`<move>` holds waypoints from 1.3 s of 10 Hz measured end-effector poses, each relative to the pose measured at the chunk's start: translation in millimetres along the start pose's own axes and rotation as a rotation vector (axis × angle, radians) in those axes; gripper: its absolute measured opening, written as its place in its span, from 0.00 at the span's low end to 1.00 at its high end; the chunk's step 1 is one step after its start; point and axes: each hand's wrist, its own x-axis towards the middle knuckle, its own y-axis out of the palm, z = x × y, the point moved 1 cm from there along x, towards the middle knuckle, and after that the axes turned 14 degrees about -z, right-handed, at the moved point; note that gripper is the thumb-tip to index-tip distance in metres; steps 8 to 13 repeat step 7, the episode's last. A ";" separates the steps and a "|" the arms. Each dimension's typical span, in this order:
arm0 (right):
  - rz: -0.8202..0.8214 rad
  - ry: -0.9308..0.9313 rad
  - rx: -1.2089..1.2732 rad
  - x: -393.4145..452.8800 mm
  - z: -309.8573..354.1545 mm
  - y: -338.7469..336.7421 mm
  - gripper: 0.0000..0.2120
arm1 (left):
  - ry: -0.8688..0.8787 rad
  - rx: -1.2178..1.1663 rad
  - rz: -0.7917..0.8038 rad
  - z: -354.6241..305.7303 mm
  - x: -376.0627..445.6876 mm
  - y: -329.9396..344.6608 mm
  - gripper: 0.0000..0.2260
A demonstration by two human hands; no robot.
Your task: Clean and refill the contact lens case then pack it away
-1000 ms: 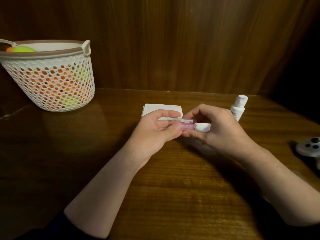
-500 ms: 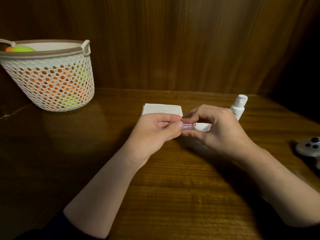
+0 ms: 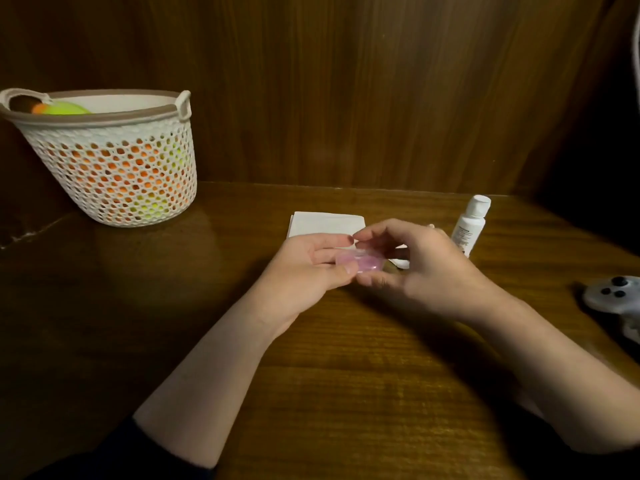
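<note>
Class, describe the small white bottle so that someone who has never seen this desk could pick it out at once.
Start at the wooden desk and go to its far right side, just beyond the right hand. There a bottle stands upright beside a folded white tissue. It is the only tall, capped thing there: the tissue lies flat and the grey controller sits nearer the right edge.

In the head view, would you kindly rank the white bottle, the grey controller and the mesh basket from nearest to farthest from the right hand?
Measured from the right hand:
1. White bottle: upright just behind the hand, to its right.
2. Grey controller: at the table's right edge.
3. Mesh basket: far left, against the back wall.
</note>
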 end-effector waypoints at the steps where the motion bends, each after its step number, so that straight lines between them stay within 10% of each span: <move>1: 0.094 0.070 -0.014 -5.4 10.7 6.6 0.25 | 0.084 0.167 0.031 -1.4 -10.5 -17.2 0.25; 4: 0.158 0.104 -0.047 -49.6 54.9 36.4 0.25 | 0.262 0.512 -0.105 17.8 -75.4 -52.9 0.21; 13: 0.106 0.219 -0.078 -72.4 78.7 33.4 0.29 | 0.308 0.569 -0.188 23.6 -106.9 -51.8 0.21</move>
